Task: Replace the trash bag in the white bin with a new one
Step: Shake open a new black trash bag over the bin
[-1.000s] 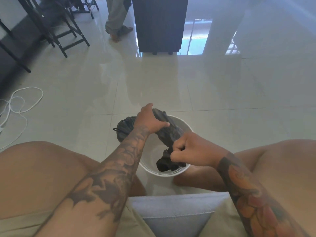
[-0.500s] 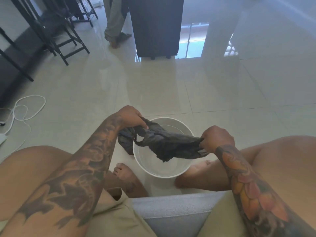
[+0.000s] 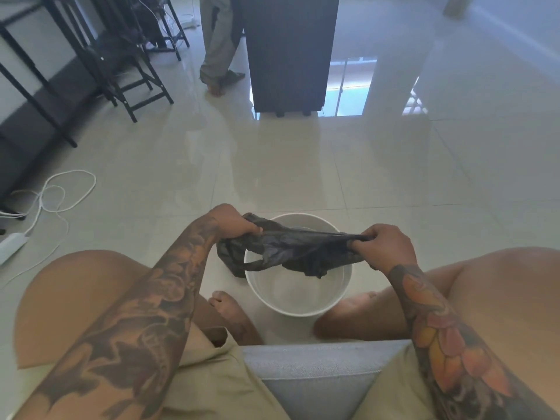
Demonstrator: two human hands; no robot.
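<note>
While I sit on the grey cushion (image 3: 318,368) at the bottom of the frame, the glossy tiled floor (image 3: 394,177) fills most of the view. A dark cabinet (image 3: 291,53) stands at upper centre, with another person's trouser leg (image 3: 216,43) just to its left. Black chair frames (image 3: 121,65) occupy the upper left, and a white cable (image 3: 65,189) loops across the tiles at the left edge, leading to a white power strip (image 3: 12,242). My bare knees flank the lower frame, and my feet rest on either side of the white bin (image 3: 298,310), which stands upright on the floor at lower centre, its pale interior visible. The black trash bag (image 3: 291,248) is stretched crumpled across the bin's mouth, held above it; one handle loop hangs over the bin's left rim. My left hand (image 3: 231,221) is clenched on the bag's left end, just left of the bin. My right hand (image 3: 386,245) pinches the bag's right end in a closed fist over the bin's right rim.
</note>
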